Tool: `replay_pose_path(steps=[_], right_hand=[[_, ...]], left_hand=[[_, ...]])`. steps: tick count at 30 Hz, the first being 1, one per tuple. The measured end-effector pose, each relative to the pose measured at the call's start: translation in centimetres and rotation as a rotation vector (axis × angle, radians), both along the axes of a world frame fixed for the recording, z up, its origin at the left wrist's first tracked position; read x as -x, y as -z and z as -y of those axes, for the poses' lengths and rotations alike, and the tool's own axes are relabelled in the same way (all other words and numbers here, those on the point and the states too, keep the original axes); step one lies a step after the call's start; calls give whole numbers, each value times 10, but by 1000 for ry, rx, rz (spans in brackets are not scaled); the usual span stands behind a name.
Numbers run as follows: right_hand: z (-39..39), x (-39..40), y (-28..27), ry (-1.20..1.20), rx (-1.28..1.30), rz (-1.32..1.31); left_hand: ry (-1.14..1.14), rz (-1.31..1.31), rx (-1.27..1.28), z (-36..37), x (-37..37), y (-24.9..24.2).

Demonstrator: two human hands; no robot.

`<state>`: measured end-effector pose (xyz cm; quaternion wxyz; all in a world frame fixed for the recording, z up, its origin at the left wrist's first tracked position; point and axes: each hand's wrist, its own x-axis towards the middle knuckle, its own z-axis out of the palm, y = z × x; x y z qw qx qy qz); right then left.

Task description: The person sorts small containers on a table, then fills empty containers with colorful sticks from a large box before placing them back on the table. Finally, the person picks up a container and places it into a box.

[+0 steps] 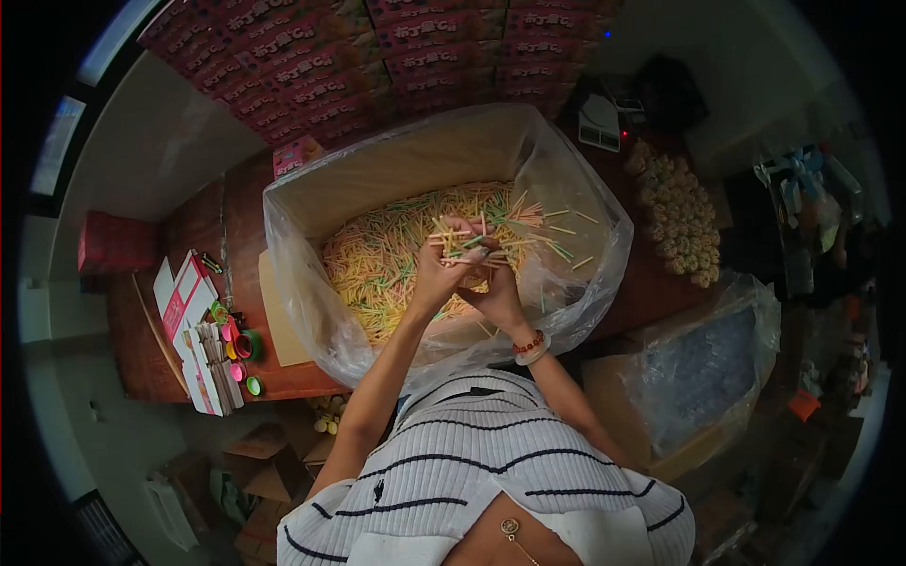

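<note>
A large plastic-lined cardboard box (396,170) stands on the reddish table. Thin pastel sticks (377,283) in yellow, pink and green fill its bottom. Over them, near the box's front side, my left hand (442,274) is closed around some of the sticks, which poke out between the fingers. My right hand (495,294), with a red bead bracelet and a pale bangle at the wrist, touches the left one from the right; its fingers are curled, and what they hold is partly hidden. More sticks fan out just right of the hands.
Pink printed boxes (321,71) are stacked behind. A white scale (599,123) and many small wrapped bundles (675,217) are at the right. Cartons (203,358) and small coloured cups (245,345) lie left. A plastic-lined box (698,368) stands front right.
</note>
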<state>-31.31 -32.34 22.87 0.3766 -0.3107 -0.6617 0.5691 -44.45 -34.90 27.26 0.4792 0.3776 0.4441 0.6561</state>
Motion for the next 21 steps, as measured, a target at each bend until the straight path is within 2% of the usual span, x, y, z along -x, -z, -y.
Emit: replay_pose_path(steps=[2, 5, 9, 11, 12, 13, 15, 16, 18, 19, 20, 21], right_hand=[[0, 1, 0, -61, 169, -181], [5, -1, -6, -100, 182, -243], [7, -3, 8, -38, 14, -198], [4, -3, 22, -85, 231, -296], [8, 0, 24, -28, 482, -467], [10, -3, 30, -16, 482, -467], [-2, -4, 43, 47, 229, -191], [-3, 0, 50, 141, 138, -136], [-1, -1, 56, 152, 205, -228], [2, 11, 93, 225, 409, -408], [5, 14, 90, 285, 373, -412], [10, 14, 85, 275, 292, -419]], left_hand=[[-4, -26, -43, 2, 0, 0], [19, -53, -71, 4, 1, -5], [111, -111, -50, 11, 4, -14], [93, -181, -86, 11, 11, -16], [102, -178, -86, 17, 15, -13], [36, -396, 19, 23, 19, -11], [-32, -790, 131, 33, 24, -12], [-20, -789, 118, 39, 21, -21], [91, -890, 248, 47, 8, -37], [54, -953, 174, 49, 3, -30], [21, -1009, 88, 49, -2, -19], [-27, -944, 80, 48, -6, -11]])
